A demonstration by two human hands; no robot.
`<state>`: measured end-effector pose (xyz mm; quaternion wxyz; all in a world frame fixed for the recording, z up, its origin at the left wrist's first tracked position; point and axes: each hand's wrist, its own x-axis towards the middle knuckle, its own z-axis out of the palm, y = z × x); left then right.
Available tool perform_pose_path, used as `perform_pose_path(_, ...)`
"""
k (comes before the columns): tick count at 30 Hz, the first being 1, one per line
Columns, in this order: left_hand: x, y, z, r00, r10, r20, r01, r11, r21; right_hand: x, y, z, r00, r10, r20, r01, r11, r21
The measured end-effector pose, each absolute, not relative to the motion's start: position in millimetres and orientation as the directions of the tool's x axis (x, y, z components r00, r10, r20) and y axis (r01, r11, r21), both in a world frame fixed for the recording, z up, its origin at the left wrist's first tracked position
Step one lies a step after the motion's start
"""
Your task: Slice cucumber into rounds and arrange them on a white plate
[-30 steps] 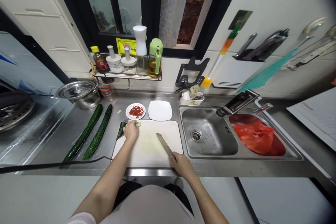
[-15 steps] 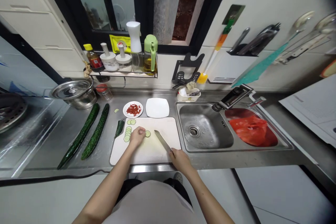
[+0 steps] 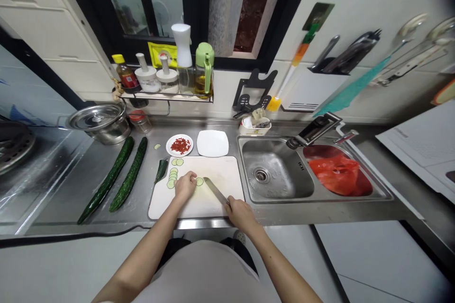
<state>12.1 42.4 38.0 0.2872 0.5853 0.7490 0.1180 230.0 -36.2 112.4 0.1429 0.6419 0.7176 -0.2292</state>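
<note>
A white cutting board [image 3: 220, 180] lies on the steel counter in front of me. My left hand [image 3: 185, 185] rests on the board with its fingers curled over a stack of cucumber slices [image 3: 172, 179]; one slice [image 3: 200, 181] lies at its fingertips. My right hand [image 3: 240, 213] grips the handle of a knife [image 3: 213, 189], whose blade points up-left toward that slice. A dark green cucumber end [image 3: 161, 169] lies at the board's left edge.
Two whole cucumbers [image 3: 117, 176] lie left of the board, near a steel pot [image 3: 101, 124]. A plate of red chopped bits [image 3: 179, 145] and a white plate [image 3: 212, 143] sit behind the board. A double sink [image 3: 273, 175] with a red bag [image 3: 337, 175] is to the right.
My left hand slid right from the board's far left corner, leaving a row of slices behind it. The knife swung left until its tip came beside the single slice.
</note>
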Motion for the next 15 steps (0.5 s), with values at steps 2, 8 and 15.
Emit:
perform_pose_path(2,12.1,42.0,37.1,-0.145,0.950,-0.275,0.828,0.269,0.492,227.7,-36.1,114.4,-0.132,0.854,-0.503,0.988,0.071,-0.139)
perform_pose_path(8,12.4,42.8,37.2,-0.148,0.952,-0.267,0.852,0.261,0.455,225.7,-36.9,114.2,-0.180,0.847,-0.500,0.983,0.132,-0.130)
perform_pose_path(15,13.5,42.9,39.4,-0.144,0.951,-0.274,0.859,0.258,0.442,225.9,-37.3,107.8,-0.210,0.836,-0.506,0.978,0.171,-0.123)
